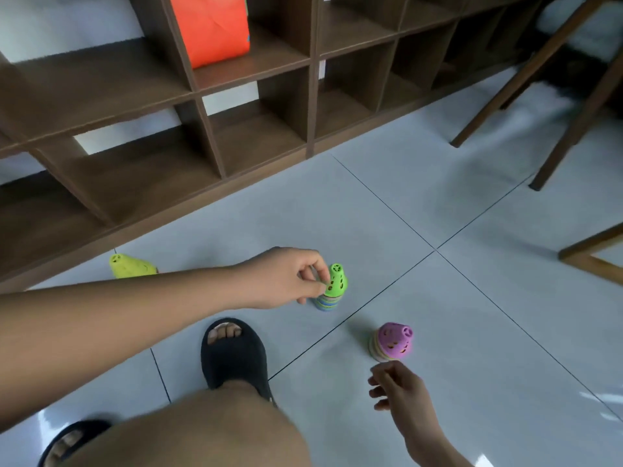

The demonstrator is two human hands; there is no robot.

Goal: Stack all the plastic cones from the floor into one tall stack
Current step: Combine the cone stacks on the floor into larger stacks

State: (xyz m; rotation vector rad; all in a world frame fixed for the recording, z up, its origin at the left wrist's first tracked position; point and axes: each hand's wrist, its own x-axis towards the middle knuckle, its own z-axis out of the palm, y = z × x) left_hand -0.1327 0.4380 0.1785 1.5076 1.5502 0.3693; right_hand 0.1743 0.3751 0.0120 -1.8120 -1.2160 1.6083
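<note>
- The green cone (335, 281) stood upright on the tiled floor (404, 203). It topped a short stack of cones (325, 303) whose blue, yellow and green rims showed beneath it.
- The left hand (286, 278) reached in from the left and pinched the green cone's side between thumb and fingertips.
- A second short stack (375, 349) stood near, to the right and closer to the person, capped by a pink cone (394, 340).
- The right hand (399, 387) hovered just beside the pink-topped stack with its fingers loosely curled, holding nothing.
- A yellow cone (129, 266) sat well apart to the left, by the foot of the shelf unit (256, 82). The left forearm hid its lower part, so its pose could not be told.
- A foot in a black slipper (236, 355) rested on the floor below the left hand.
- An orange bag (212, 25) stood in an upper compartment of the brown shelf unit.
- Wooden furniture legs (526, 75) slanted down at the far right.
</note>
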